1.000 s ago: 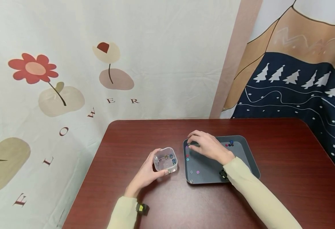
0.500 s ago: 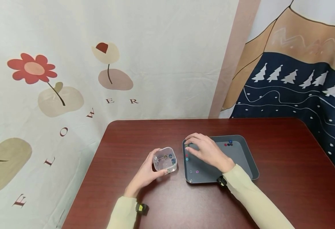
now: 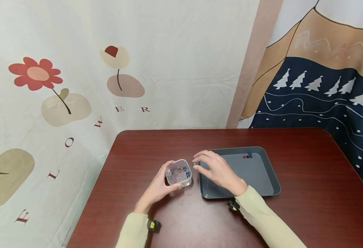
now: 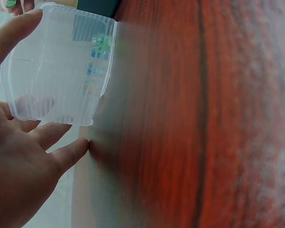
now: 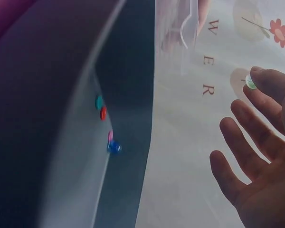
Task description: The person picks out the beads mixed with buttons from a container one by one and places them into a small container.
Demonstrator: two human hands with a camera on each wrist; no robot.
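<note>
So a second ago my right hand (image 3: 217, 171) was down inside the grey tray (image 3: 263, 174), fingers poking around the far left corner where the little beads sit. Now it's come up and left out of there, and it's sitting over the tray's left rim with a small greenish bead (image 3: 195, 164) pinched between thumb and fingertip, right in the gap between the tray and the clear plastic cup (image 3: 179, 173). In the right wrist view you can see that bead (image 5: 250, 81) stuck at my fingertip, with the other fingers spread out loose. The bead is just beside the cup's right edge but not in it yet. My left hand (image 3: 158, 188) hasn't budged at all: it's curled around the near left side of the cup, thumb on the near wall, holding it steady on the worktop (image 3: 144, 148). The cup already has a few beads in it, a blue one and a yellowish one that I can make out. Back in the tray, the pink bead (image 3: 213, 186) near my wrist is where it was, and the small cluster of dark blue and red beads (image 3: 248, 155) at the far side hasn't moved either. The teal and red ones along the left wall only show in the right wrist view now (image 5: 100, 107), since my hand covers them from above. The tray itself looks like it's in the same spot.
</note>
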